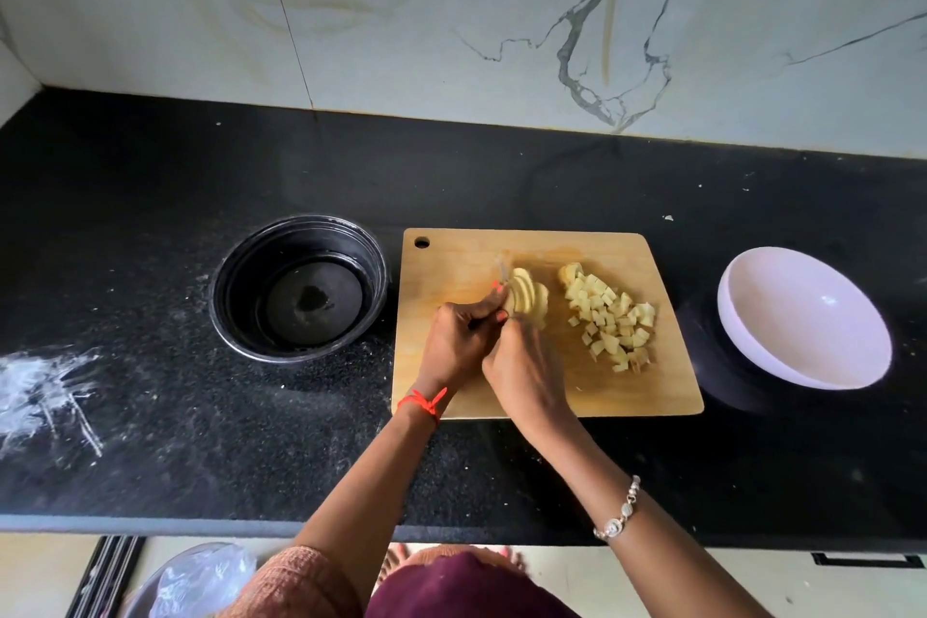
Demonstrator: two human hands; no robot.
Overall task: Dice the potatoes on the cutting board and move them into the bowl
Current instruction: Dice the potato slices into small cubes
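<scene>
A wooden cutting board lies on the black counter. On its middle sits a peeled potato cut into slices, still stacked together. A pile of several potato dice lies to the right of it. My left hand, with a red thread at the wrist, holds the left end of the sliced potato with curled fingers. My right hand grips a knife; only the thin blade shows beyond the fingers, at the potato's left end. The white bowl stands right of the board with nothing in it.
A round black container with a little liquid at its bottom stands left of the board. White powder is smeared on the counter at far left. A marble wall runs along the back; the counter's front edge is near my body.
</scene>
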